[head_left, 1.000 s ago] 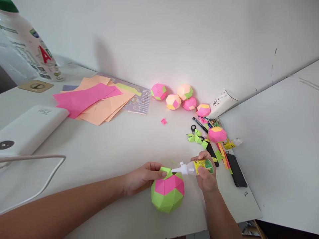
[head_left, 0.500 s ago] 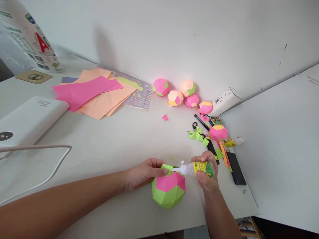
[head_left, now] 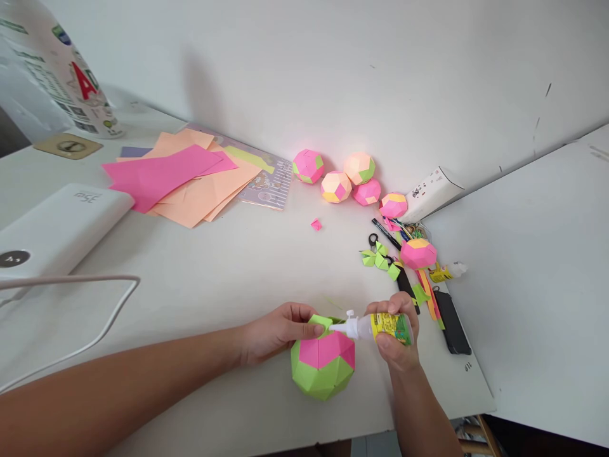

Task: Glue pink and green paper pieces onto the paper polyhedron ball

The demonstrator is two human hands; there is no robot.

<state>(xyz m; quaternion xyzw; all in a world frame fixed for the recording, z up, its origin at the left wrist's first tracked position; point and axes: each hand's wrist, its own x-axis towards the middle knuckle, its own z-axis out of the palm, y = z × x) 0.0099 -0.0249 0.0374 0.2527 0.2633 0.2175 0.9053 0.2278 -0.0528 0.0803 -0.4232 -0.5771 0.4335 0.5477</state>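
A green and pink folded-paper ball [head_left: 323, 374] rests near the table's front edge. At its top left, my left hand [head_left: 290, 331] pinches a green paper flap [head_left: 320, 324] between thumb and fingers. My right hand [head_left: 400, 339] is wrapped around a glue bottle [head_left: 391, 327] with a yellow and green label, held lying nearly level. Its white nozzle points left and meets the green paper close to my left thumb; whether glue is coming out is too small to tell. The ball's far side is hidden.
Smaller paper balls [head_left: 335, 187] stand along the wall. Folded green pieces [head_left: 380, 257], a second glue bottle [head_left: 447, 271] and a black phone-like object [head_left: 451, 324] lie at right. Paper sheets [head_left: 185, 178], a white power bank [head_left: 61, 222] with cable, and a large bottle [head_left: 71, 82] are left.
The view has shifted slightly. My hands, the paper ball and the glue bottle keep nearly the same places, with the nozzle still at the green paper.
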